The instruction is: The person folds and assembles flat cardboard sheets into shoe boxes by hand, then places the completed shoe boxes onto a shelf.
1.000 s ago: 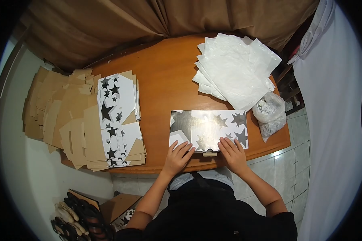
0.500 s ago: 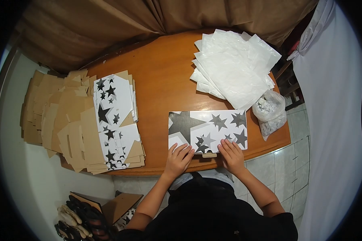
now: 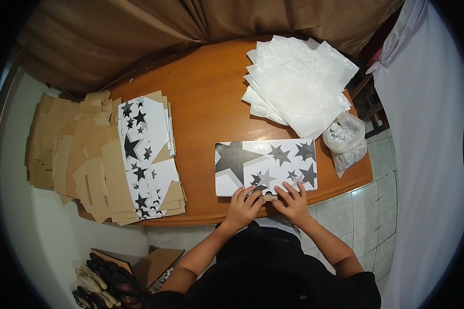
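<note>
A white cardboard box (image 3: 252,172) printed with black and grey stars lies closed in front of me at the table's near edge. My left hand (image 3: 244,208) rests on its front edge, fingers apart with the tips on the lid. Beside it, my right hand (image 3: 293,205) is open too, its spread fingertips on the lid right of the middle. Both thumbs point inward to a small brown cardboard tab (image 3: 268,197) at the middle of the front edge, under a dark half-round notch.
Flat brown cardboard pieces (image 3: 95,149) are piled at the left, beside a stack of star-printed box blanks (image 3: 160,129). White paper sheets (image 3: 299,82) lie fanned out at the back right. A clear plastic bag (image 3: 344,141) sits at the table's right edge. Shoes (image 3: 111,280) are on the floor, lower left.
Both hands have moved inward along the front edge, from flat on the lid to either side of the tab. The box has barely shifted.
</note>
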`<state>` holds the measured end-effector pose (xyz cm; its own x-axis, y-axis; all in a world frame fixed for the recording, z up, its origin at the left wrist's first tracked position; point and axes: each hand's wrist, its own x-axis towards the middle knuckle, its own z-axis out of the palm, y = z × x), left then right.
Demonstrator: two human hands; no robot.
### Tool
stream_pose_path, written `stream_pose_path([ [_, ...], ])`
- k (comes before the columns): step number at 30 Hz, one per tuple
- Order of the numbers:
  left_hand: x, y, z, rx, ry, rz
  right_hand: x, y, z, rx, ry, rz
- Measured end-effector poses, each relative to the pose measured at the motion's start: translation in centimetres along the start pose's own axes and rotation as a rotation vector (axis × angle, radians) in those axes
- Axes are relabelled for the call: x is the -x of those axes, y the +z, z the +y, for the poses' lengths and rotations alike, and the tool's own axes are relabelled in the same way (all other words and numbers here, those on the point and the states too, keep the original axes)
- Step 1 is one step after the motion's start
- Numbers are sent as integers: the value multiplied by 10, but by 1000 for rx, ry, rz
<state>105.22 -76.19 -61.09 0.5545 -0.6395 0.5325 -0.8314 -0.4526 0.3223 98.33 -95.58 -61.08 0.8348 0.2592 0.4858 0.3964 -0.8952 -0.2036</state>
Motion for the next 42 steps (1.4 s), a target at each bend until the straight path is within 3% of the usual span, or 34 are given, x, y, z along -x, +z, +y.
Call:
stream_pose_path([
  [9, 2, 7, 3, -33, -31, 66, -1, 4, 2, 52, -27, 59],
  [21, 4, 8, -8, -111, 103, 111, -2, 7, -1, 46, 11, 104],
  [35, 2, 13, -6, -114, 32, 138, -9, 6, -6, 12, 103, 157],
  [42, -13, 4, -2, -136, 5, 81, -32, -15, -7, -141, 211, 33],
])
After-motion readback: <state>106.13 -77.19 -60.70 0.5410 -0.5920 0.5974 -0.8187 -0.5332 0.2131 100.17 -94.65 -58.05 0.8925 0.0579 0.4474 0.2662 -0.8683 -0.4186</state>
